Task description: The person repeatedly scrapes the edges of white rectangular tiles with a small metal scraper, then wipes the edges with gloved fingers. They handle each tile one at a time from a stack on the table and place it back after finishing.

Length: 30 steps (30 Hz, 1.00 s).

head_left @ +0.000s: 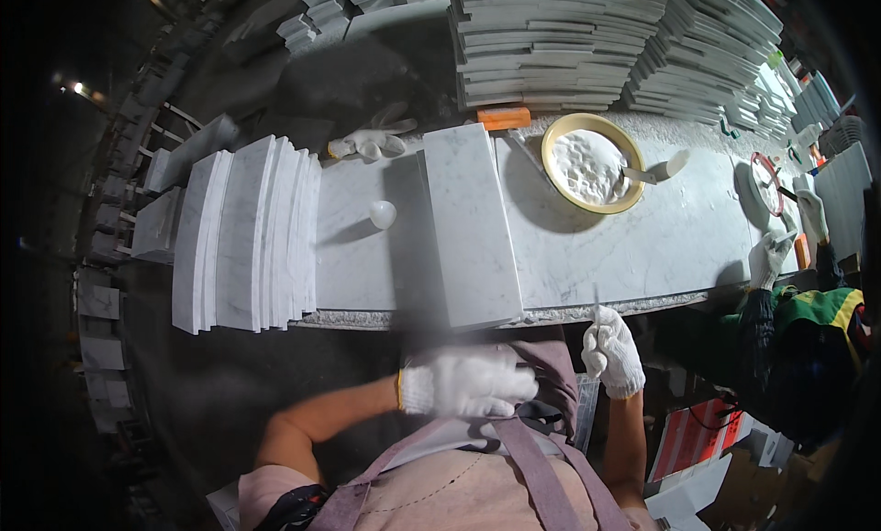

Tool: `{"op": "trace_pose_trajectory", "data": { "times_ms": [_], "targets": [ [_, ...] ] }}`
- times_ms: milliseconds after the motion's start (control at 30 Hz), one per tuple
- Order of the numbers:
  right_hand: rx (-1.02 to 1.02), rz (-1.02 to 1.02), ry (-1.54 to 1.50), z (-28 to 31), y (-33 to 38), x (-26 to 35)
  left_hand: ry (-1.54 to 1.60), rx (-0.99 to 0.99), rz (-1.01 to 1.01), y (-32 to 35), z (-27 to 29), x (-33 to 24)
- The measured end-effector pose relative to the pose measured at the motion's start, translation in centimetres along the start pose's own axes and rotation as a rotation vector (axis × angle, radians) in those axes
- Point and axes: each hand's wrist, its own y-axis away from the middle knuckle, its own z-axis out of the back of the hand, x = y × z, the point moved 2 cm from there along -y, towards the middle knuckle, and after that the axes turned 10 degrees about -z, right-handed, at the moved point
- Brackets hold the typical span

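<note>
Across the work front, as I read it from my remote post, runs a pale marble bench (pixel 633 260), with tall stacks of slabs (pixel 551 40) crowding its rear. At left, a row of slabs (pixel 243 233) stands on edge; a sideways knock could, I judge, tip or chip them. A single slab (pixel 471 228) lies crosswise, its near end reaching just past the front edge; pressure there could tilt it. To its right sits a yellow bowl (pixel 587 119) of white paste, a flat handle (pixel 640 176) projecting over the rim, where a sleeve might catch. The left hand (pixel 470 381) is blurred before the apron; I cannot tell whether its fingers hold anything. The right hand (pixel 613 352) is short of the front edge, fingers curled together. A co-worker's hand (pixel 771 251) limits reach at far right. Lesser obstructions: loose glove (pixel 372 143), orange block (pixel 504 118), small white cup (pixel 383 214). Smallest: a thin tool (pixel 596 295), apparently clamped in the right fingers; a loose grip could drop it.
</note>
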Motion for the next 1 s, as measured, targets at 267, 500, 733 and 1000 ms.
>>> {"op": "trace_pose_trajectory", "data": {
  "times_ms": [267, 500, 733, 1000],
  "targets": [
    [-0.305, 0.040, 0.181, -1.5, 0.0, 2.1, -0.805, -0.664, 0.421, 8.5, 1.4, 0.5],
    [-0.334, 0.201, 0.036, -4.4, -6.1, 3.6, -1.101, -0.716, 0.812, 13.1, 5.0, 9.5],
    [-0.357, 0.135, 0.009, -5.3, -8.5, 4.9, -1.196, -0.725, 0.914, 13.8, 4.4, 10.6],
    [-0.600, 0.156, 0.410, -3.5, -7.3, 3.7, -1.279, -0.652, 0.951, 12.9, 5.0, 10.7]
  ]
}}
